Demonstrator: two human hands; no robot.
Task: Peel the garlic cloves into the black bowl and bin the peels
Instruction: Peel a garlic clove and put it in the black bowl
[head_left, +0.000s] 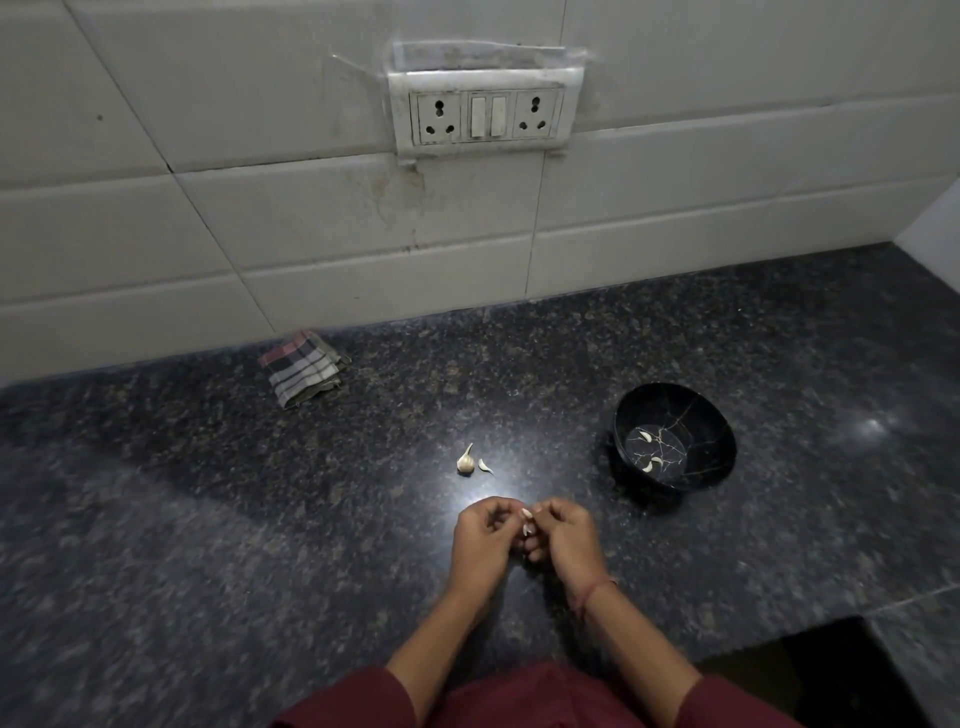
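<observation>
Garlic clove (527, 515) pinched between left hand (483, 538) and right hand (566, 540) (fingers of both curled round it), left of black bowl (714, 421), well apart

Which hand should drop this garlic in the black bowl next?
Probably the right hand: the round black bowl sits on its side, while the left hand is farther away. Both pinch the small white garlic clove.
</observation>
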